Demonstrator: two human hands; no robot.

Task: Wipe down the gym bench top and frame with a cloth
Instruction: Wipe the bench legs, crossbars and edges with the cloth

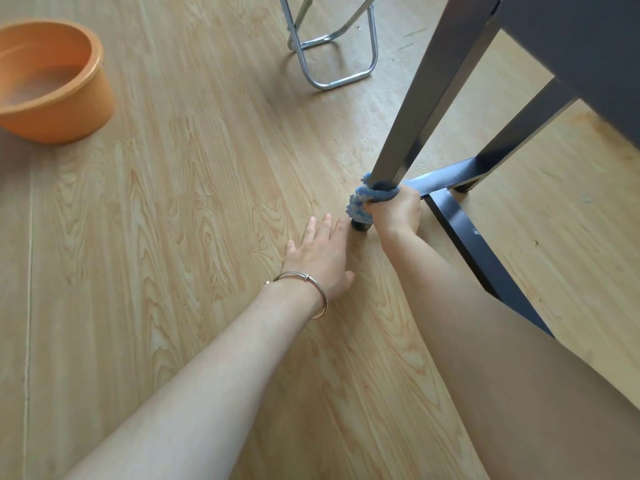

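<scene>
Head view showed the left hand (318,251) flat on the floor (173,168), fingers straight and slightly apart. Just beyond, the right hand (394,211) had its fingers clamped on the blue cloth (362,202), wrapped round the bench leg (426,98) near its foot. Soft and limp, the cloth probably handled best bunched around that stiff tube.

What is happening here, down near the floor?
A person is wiping the frame of a bench. The right hand grips a blue cloth wrapped around the lower end of a metal leg, just above its black foot. The left hand, fingers straight, is spread low over the wooden floor beside that foot. An orange basin holding some water stands on the floor, off to the left.
</scene>
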